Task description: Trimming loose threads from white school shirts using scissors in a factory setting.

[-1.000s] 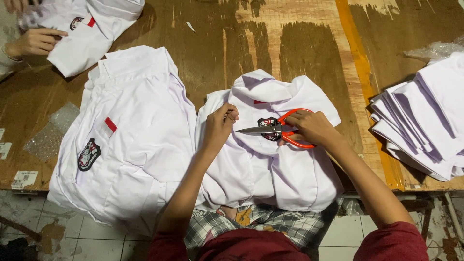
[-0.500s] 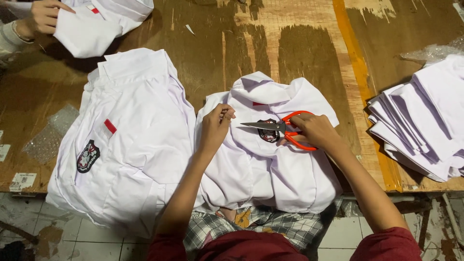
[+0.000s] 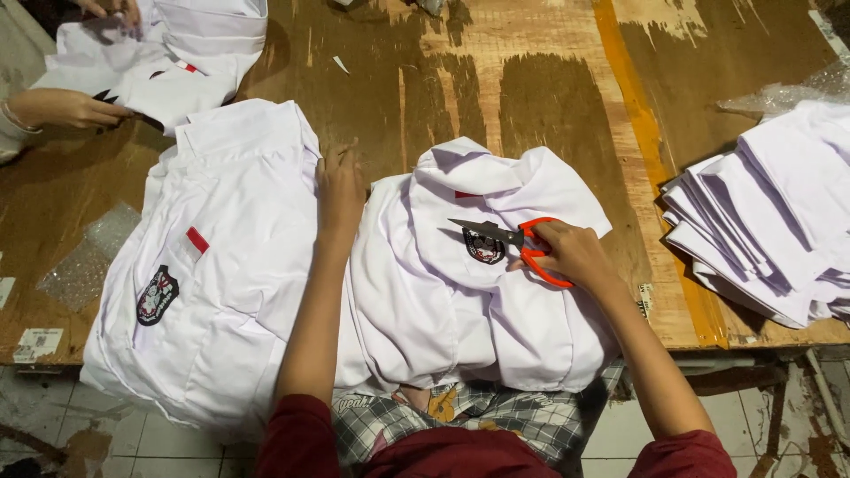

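Left hand (image 3: 341,181) slid off shirt (image 3: 478,283) — folded stack (image 3: 779,221) nearby.

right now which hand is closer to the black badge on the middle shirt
Right. The right hand holds the orange-handled scissors just beside the badge; the left hand lies farther off at that shirt's left edge.

Scissors (image 3: 509,241) lie on the middle shirt (image 3: 478,292), shirt stack (image 3: 779,212) right.
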